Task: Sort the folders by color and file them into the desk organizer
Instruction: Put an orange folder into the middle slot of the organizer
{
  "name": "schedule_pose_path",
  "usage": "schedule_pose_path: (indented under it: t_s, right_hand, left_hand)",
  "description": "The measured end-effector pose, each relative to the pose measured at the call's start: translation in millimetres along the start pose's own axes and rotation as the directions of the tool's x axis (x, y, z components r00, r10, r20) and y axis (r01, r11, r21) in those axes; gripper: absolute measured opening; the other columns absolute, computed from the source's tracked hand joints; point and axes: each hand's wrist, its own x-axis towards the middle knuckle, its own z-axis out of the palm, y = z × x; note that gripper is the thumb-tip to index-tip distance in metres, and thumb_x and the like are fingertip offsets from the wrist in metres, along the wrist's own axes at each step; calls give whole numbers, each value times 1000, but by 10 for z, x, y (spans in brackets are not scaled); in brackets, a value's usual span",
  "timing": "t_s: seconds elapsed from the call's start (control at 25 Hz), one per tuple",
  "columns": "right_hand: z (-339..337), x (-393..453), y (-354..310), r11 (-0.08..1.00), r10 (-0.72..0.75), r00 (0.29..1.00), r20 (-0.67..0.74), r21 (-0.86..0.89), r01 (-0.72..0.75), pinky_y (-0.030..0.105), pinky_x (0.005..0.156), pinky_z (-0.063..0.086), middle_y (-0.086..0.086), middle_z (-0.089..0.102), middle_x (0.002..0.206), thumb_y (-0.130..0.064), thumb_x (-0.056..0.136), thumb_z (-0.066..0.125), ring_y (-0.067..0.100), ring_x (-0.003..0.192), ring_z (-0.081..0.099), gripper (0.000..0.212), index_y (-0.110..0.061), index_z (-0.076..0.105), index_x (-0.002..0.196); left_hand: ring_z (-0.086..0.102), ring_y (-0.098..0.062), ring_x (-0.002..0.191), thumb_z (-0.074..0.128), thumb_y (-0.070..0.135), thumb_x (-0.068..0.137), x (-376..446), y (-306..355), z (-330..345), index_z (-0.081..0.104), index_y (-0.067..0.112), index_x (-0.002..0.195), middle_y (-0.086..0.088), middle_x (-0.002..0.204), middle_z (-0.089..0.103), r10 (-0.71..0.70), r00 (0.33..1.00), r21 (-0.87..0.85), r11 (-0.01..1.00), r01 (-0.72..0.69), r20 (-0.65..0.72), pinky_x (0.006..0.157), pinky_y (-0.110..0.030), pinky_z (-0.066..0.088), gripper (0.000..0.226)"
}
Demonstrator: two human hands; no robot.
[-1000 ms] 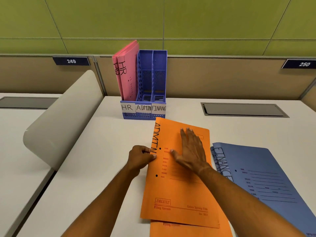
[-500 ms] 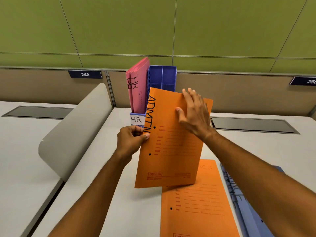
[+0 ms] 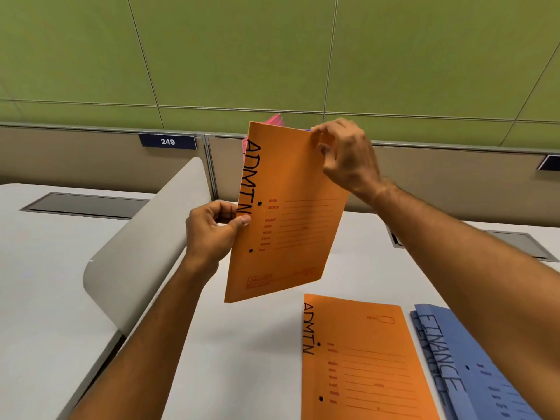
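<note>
An orange folder (image 3: 288, 213) marked ADMIN stands upright in the air in front of the desk organizer, which it hides almost fully. My left hand (image 3: 212, 231) pinches its spine edge at mid-height. My right hand (image 3: 345, 156) grips its top right corner. Behind the folder only the tips of the pink folders (image 3: 274, 120) show. A second orange ADMIN folder (image 3: 360, 359) lies flat on the desk at the lower right. Beside it lie blue FINANCE folders (image 3: 472, 371).
A curved grey divider panel (image 3: 142, 237) rises on the left between two white desks. The beige partition wall with a plate numbered 249 (image 3: 167, 141) runs along the back. Grey cable hatches (image 3: 85, 204) are set into both desks.
The orange folder went from lying flat on the desk to upright, and is now raised higher toward the organizer. My right hand shifted from pressing its face to gripping the top corner.
</note>
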Motion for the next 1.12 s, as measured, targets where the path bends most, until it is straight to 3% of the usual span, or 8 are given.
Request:
schedule_pose_path:
  t_s: [0.16, 0.36, 0.48, 0.6, 0.8, 1.12]
  right_hand:
    - [36, 327, -87, 999, -44, 996, -78, -1, 44, 40, 75, 51, 8, 70, 95, 1, 79, 50, 28, 90, 61, 30, -13, 70, 96]
    - [163, 650, -98, 995, -96, 985, -146, -16, 94, 41, 71, 51, 5, 72, 89, 4, 78, 47, 25, 85, 64, 29, -11, 70, 88]
    - [232, 808, -71, 992, -123, 979, -161, -29, 119, 41, 71, 51, 7, 72, 89, 2, 80, 47, 26, 85, 64, 27, -9, 70, 88]
    - [310, 995, -13, 989, -142, 975, -169, -55, 135, 41, 70, 51, 9, 72, 90, 0, 82, 48, 26, 85, 64, 25, -7, 70, 89]
    - [415, 1264, 107, 979, -183, 974, -135, -111, 168, 35, 68, 49, 10, 72, 93, -2, 85, 48, 26, 87, 64, 23, -6, 70, 92]
    - [647, 1690, 383, 972, -173, 982, -78, -176, 157, 24, 72, 40, 10, 70, 102, -5, 89, 48, 22, 95, 63, 24, -7, 69, 101]
  left_hand:
    - [65, -4, 77, 75, 33, 79, 129, 7, -63, 62, 35, 77, 16, 82, 68, 126, 985, 113, 987, -113, -115, 62, -18, 49, 13]
    - [61, 6, 69, 79, 30, 77, 332, -86, 8, 69, 22, 89, 12, 87, 66, 310, 932, 276, 927, -252, -189, 64, -7, 43, 18]
    - [58, 9, 67, 78, 29, 78, 471, -132, 117, 71, 15, 94, 12, 89, 65, 323, 925, 289, 922, -259, -202, 62, 0, 40, 22]
    - [56, 10, 69, 76, 27, 79, 641, -164, 261, 69, 14, 93, 9, 92, 66, 316, 926, 272, 928, -256, -205, 64, -4, 41, 20]
    - [62, -4, 72, 77, 21, 79, 914, -204, 509, 68, 9, 93, -3, 94, 73, 326, 924, 248, 929, -274, -200, 63, -2, 45, 20]
    - [60, -4, 75, 78, 20, 79, 1438, -300, 844, 66, 10, 90, -1, 91, 70, 326, 924, 228, 933, -279, -200, 64, 3, 41, 20]
